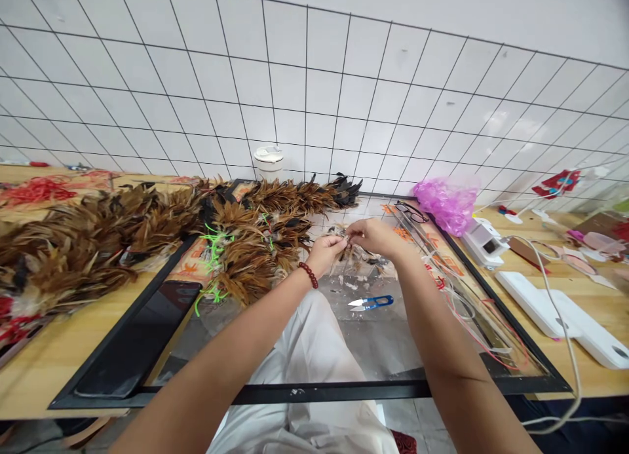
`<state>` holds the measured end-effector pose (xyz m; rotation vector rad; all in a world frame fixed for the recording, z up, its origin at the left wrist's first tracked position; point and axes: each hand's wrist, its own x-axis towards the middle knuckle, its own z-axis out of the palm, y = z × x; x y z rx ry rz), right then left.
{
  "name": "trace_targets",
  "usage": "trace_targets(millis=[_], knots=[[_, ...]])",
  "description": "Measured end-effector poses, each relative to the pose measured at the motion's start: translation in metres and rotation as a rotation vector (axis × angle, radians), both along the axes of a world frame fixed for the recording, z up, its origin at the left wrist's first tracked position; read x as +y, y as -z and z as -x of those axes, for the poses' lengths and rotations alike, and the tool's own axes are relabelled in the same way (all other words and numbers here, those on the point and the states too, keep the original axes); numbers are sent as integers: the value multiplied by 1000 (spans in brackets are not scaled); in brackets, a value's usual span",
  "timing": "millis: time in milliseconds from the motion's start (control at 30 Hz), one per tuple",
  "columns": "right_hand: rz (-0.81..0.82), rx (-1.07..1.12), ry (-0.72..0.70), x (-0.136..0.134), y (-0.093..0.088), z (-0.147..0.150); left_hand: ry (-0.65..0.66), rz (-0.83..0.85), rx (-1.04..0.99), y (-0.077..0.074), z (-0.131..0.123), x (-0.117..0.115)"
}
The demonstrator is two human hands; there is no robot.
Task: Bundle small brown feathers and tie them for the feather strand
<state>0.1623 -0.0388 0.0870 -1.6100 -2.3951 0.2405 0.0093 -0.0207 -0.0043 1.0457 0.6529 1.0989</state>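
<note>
My left hand (pixel 327 252), with a dark red bead bracelet (pixel 308 274) at the wrist, pinches something small near the middle of the black-framed glass panel (pixel 324 392). Meeting it at the fingertips is my right hand (pixel 368 235), its fingers also closed. What they grip between them is too small to make out. Loose feathers (pixel 361 261) lie just beneath both hands. Blue-handled snips (pixel 372 302) rest on the glass nearer to me. Brown feather bunches (pixel 250 264), some with bright green ties (pixel 212 257), are left of my hands.
A long pile of brown feathers (pixel 122 231) covers the left side. Black phone (pixel 142 339) lies at the panel's left edge. Behind stands a lidded cup (pixel 268 163). Glasses (pixel 411 212), purple plastic (pixel 448 202), white devices (pixel 560 316) and cords are on the right.
</note>
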Motion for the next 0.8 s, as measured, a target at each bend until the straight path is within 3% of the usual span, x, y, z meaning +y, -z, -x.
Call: trace_targets(millis=[233, 367, 567, 700, 800], knots=[[-90, 58, 169, 4, -1, -14, -121, 118, -55, -5, 2, 2], [7, 330, 209, 8, 9, -9, -93, 115, -79, -8, 3, 0], [187, 767, 86, 15, 23, -1, -51, 91, -86, -7, 2, -2], [115, 866, 119, 13, 16, -6, -65, 76, -87, -6, 1, 0], [176, 904, 103, 9, 10, -8, -151, 18, -117, -6, 1, 1]])
